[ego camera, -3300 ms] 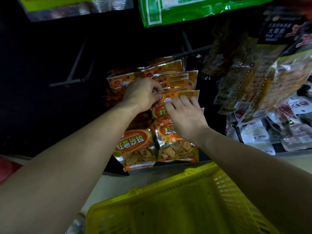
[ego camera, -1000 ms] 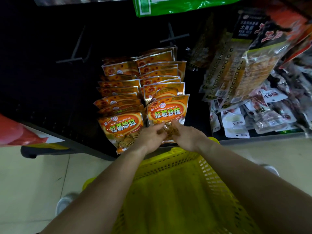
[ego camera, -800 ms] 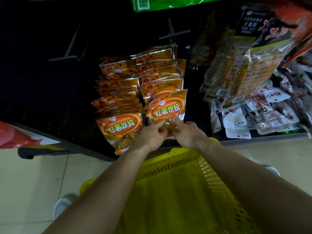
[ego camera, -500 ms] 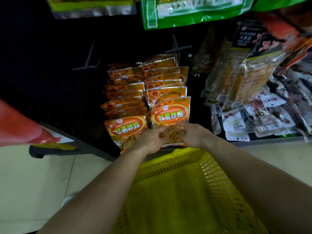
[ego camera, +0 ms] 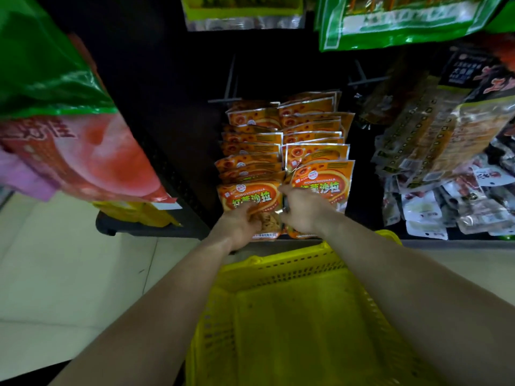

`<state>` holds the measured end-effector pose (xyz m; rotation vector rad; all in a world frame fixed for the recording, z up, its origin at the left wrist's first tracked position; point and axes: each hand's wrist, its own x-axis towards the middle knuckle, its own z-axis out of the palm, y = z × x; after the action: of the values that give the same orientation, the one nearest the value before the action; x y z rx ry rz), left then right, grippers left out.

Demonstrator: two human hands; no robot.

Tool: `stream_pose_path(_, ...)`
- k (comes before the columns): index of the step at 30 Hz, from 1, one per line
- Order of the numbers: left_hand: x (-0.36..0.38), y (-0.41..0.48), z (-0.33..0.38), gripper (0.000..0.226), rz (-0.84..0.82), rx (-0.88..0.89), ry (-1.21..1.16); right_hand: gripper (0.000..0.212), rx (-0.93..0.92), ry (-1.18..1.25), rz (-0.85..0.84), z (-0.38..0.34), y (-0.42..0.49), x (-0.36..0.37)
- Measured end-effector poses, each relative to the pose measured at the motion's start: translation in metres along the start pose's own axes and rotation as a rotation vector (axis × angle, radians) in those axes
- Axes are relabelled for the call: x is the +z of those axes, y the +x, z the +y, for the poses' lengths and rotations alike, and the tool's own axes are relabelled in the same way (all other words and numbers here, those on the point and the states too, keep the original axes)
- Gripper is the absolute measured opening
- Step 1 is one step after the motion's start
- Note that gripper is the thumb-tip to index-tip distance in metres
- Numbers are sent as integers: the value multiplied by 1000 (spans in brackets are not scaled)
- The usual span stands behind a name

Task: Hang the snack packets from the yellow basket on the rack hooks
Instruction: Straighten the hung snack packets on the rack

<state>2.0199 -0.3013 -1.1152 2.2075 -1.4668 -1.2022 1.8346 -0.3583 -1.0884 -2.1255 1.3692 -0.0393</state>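
Two rows of orange snack packets hang one behind another on the dark rack's hooks. My left hand (ego camera: pixel 242 224) grips the lower part of the left row's front packet (ego camera: pixel 250 196). My right hand (ego camera: pixel 303 211) lies on the lower left edge of the right row's front packet (ego camera: pixel 324 183), with its fingers curled on that edge. The two hands are nearly touching. Below my forearms sits the yellow basket (ego camera: pixel 278 261), and only its bare yellow floor shows inside.
Two bare hooks (ego camera: pixel 230 79) stick out above the orange rows. Green bags (ego camera: pixel 390 20) hang overhead, and a red and green bag (ego camera: pixel 69 135) hangs close on the left. Brown and white packets (ego camera: pixel 434 151) crowd the right. Pale floor tiles lie at lower left.
Both hands were pinching the bottom of the right front packet. My left hand has since moved over to the left front packet. The view has swung, bringing the big left bag in.
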Motion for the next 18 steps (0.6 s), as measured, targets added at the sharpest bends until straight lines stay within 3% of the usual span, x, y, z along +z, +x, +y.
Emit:
stream_pose_path(3,4,10,-4,66,-65,-7,-61,75,43,66,-62,-8,11,20)
stream_pose_path(9,3,27,1,70,16,-21,37,90,85,152,-95,-7,30,41)
stream_pose_path(14,-4,20,4,63,-7,25,76,77,56,202,-67,-5,25,29)
stream_pose_path(18,-21,2,13,52,115,154,99,60,-48,196,61,-11,11,4)
